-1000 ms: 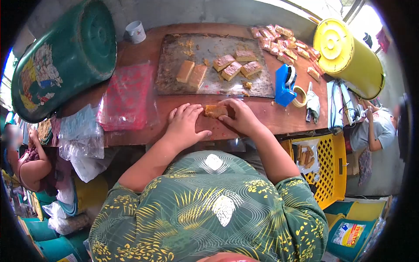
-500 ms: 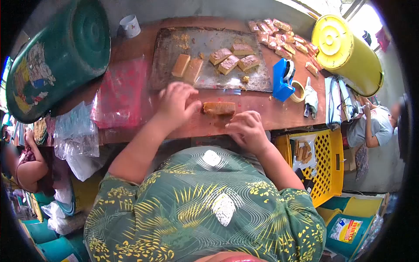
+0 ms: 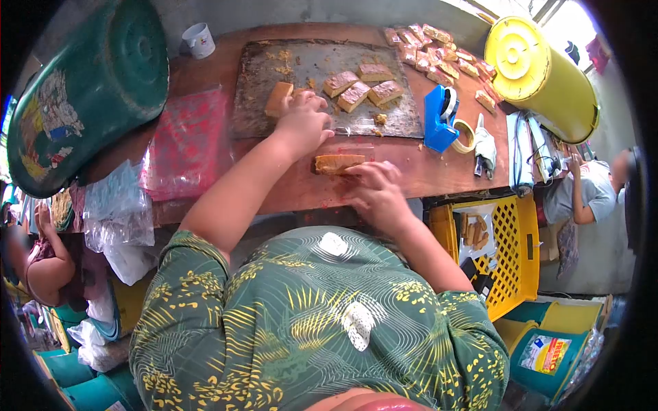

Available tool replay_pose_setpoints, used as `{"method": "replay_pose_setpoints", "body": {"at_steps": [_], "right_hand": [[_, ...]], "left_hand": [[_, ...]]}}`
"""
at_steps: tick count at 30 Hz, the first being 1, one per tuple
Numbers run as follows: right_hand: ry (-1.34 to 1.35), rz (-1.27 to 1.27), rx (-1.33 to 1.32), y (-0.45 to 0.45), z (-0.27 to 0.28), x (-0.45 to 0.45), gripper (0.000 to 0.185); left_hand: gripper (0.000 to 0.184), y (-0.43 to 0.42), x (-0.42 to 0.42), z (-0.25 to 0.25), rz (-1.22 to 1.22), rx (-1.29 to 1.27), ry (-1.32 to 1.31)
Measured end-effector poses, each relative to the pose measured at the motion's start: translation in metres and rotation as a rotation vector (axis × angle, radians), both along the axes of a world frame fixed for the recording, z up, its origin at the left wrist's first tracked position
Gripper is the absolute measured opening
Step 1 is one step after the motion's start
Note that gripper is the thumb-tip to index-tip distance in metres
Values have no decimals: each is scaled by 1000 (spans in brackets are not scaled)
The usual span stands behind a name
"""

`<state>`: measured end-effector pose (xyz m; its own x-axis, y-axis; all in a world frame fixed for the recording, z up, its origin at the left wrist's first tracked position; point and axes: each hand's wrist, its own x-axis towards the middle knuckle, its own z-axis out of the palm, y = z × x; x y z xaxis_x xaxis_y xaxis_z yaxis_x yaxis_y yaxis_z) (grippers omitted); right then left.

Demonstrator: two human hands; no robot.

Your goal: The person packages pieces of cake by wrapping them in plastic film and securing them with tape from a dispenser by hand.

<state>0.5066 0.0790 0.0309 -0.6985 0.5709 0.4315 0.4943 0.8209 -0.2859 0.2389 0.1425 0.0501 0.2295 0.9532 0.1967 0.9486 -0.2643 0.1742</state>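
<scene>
Left hand (image 3: pixel 303 123): fingers bent down over the front part of the metal tray (image 3: pixel 322 56), at a brown slice mostly hidden beneath them; whether they grip it cannot be told. A second brown slice (image 3: pixel 279 99) lies just beside the fingers, toward the left side of the tray. Right hand (image 3: pixel 377 190): loosely open and slightly blurred, holding nothing visible, its fingertips at the right end of a brown bar (image 3: pixel 338 164); contact cannot be confirmed. The bar lies crosswise on the reddish-brown table (image 3: pixel 274 179), between the tray and the person's body. On the right half of the tray, four cut pieces (image 3: pixel 353 96) with darker tops form a loose cluster, with crumbs nearby. Right of the tray stand, in order, a blue tape dispenser (image 3: pixel 439 122), a tape roll (image 3: pixel 465 137) and a pale cloth (image 3: pixel 484 146) around a tool. Beyond them, wrapped packets (image 3: pixel 439 58) lie heaped near a yellow barrel (image 3: pixel 545 79). Left of the tray: red-marked plastic sheets (image 3: pixel 184 144), a white cup (image 3: pixel 199 41) and a tipped green barrel (image 3: pixel 92 99). Below the table's right edge, a yellow crate (image 3: pixel 510 257) holds a clear bag (image 3: pixel 480 234) of brown sticks.
</scene>
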Motion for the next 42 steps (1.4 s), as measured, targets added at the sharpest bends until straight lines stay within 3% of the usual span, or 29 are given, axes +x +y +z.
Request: {"method": "replay_pose_setpoints", "body": {"at_steps": [2,4,6,8,10,12,14,17,20,24,26,32,35,38,41,42], "right_hand": [[64,-105,-6,18,15,26,25],[133,-261,170,36,29,51,19],[53,-481,303,35,44,51,16],[11,-482,272,37,38,58,16],[2,-261,77,34,14,75,17],[-39,-70,92,8,4,70,18],[-40,-40,133,-16,-9,56,31],[-122,-216,271,-18,-46,47,47],[-65,-98,210,-19,-43,31,51],[38,142,171,-11,-11,12,31],[89,136,113,-8,14,8,23],[83,125,-2,2,24,19,20],[68,118,-1,2,21,22,20],[74,87,-31,4,30,22,20],[37,67,-43,14,41,16,14],[21,59,-31,19,46,13,12]], "left_hand": [[40,-3,0,5,-27,2,6],[38,-1,-3,-8,-40,84,-6],[35,-1,-3,-12,-54,101,-16],[31,-3,-1,-4,-67,51,-24],[26,2,-1,-3,-100,43,-3],[23,3,-1,-3,-126,11,-7],[22,4,0,1,-149,-36,-38],[27,6,2,5,-89,-144,-59],[37,10,2,-16,-28,129,-70],[43,13,3,6,-85,-57,41],[44,14,6,16,-88,-199,95],[31,9,5,6,5,0,158],[22,9,2,18,-103,-82,87],[17,3,1,14,-108,19,6],[15,-2,4,48,-61,-361,-176],[17,-5,4,50,-112,-331,-276]]}}
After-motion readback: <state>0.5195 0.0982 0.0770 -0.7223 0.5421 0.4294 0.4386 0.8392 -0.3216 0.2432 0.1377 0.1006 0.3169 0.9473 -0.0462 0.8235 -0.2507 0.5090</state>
